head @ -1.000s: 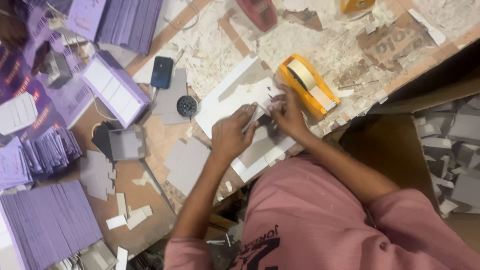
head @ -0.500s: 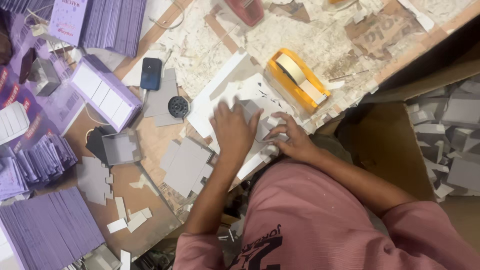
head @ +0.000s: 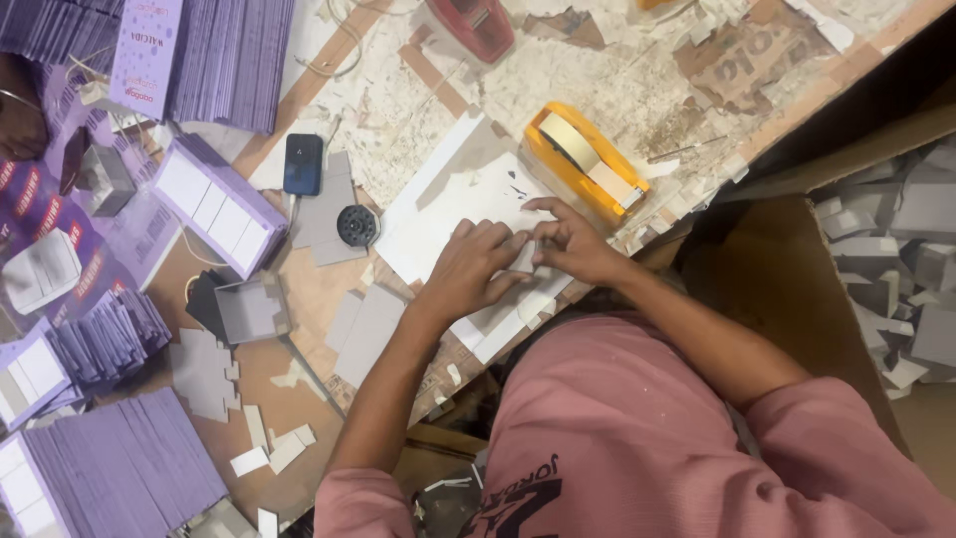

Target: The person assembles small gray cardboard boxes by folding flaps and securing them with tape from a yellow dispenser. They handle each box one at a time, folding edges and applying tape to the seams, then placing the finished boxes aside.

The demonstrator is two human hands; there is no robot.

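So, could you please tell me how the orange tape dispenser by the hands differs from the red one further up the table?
The orange tape dispenser lies wholly in view, its pale tape roll showing, close beside the right hand. The red tape dispenser is cut off by the picture's top edge, no roll visible, far from both hands. Both lie on the worn table.

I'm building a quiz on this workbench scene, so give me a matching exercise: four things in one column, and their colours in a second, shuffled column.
Things:
1. tape dispenser
2. phone
3. shirt
4. flat box stack

Colours:
A. purple
B. pink
C. orange-yellow
D. dark blue

Pairs: 1-C, 2-D, 3-B, 4-A
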